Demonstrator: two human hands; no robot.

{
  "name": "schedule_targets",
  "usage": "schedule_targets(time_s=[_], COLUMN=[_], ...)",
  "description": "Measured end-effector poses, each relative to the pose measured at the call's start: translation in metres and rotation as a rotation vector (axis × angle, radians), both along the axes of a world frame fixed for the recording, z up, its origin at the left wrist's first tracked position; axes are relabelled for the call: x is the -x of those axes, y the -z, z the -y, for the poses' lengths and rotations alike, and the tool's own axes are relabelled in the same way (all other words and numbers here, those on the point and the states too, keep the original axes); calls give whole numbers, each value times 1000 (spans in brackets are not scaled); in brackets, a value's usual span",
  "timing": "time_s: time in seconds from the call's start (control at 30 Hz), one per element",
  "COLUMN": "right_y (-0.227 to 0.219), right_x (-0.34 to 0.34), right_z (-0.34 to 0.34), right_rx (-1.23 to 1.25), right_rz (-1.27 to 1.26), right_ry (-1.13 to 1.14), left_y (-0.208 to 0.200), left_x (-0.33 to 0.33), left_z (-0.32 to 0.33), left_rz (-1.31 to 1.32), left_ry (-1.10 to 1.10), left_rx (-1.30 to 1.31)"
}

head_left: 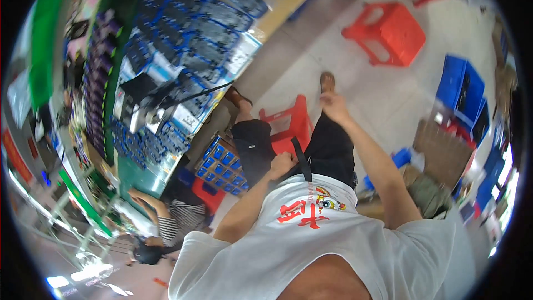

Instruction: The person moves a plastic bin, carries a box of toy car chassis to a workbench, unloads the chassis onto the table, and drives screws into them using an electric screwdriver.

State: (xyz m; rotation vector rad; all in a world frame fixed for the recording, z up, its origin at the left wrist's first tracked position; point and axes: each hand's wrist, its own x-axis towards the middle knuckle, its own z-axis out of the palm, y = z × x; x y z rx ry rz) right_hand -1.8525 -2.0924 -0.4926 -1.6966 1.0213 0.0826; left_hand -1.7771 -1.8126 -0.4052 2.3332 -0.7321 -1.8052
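My left hand is curled closed at my waist, over the dark shorts. Just beside it a black strap hangs down from my white shirt. Whether the fingers grip anything is hidden. My right hand reaches forward above my right leg, near the brown shoe in this view. Its fingers are small and blurred, and I see no object in them. Between my legs stands a red plastic stool.
On the left, a workbench carries rows of dark blue-edged parts and a black device. Below is a box of blue pieces. A person in stripes works nearby. Another red stool and blue bins stand right.
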Motion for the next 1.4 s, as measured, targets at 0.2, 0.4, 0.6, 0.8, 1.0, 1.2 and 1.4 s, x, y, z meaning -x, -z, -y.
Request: schedule_targets(time_s=[0.2, 0.4, 0.6, 0.8, 1.0, 1.2, 1.4], right_y=[141, 197, 180, 176, 203, 236, 268], right_x=[159, 261, 236, 193, 115, -15, 35], right_z=[-20, -188, -216, -199, -150, -42, 56], right_rx=[-155, -564, -666, -720, -703, -749, -242], right_rz=[-278, -447, -403, -369, -249, -158, -121], right_ry=[511, 246, 118, -17, -265, -264, -28], left_y=[102, 207, 266, 230, 272, 318, 133], left_x=[-24, -42, -46, -102, -151, -212, -184], left_z=[-47, -69, -108, -85, -108, -213, -116], left_rz=[112, -44, -235, -215, -166, -5, 497], left_ry=[309, 579, 431, 291, 350, 174, -245], left_rx=[-317, -192, -197, -206, -125, 293, 408])
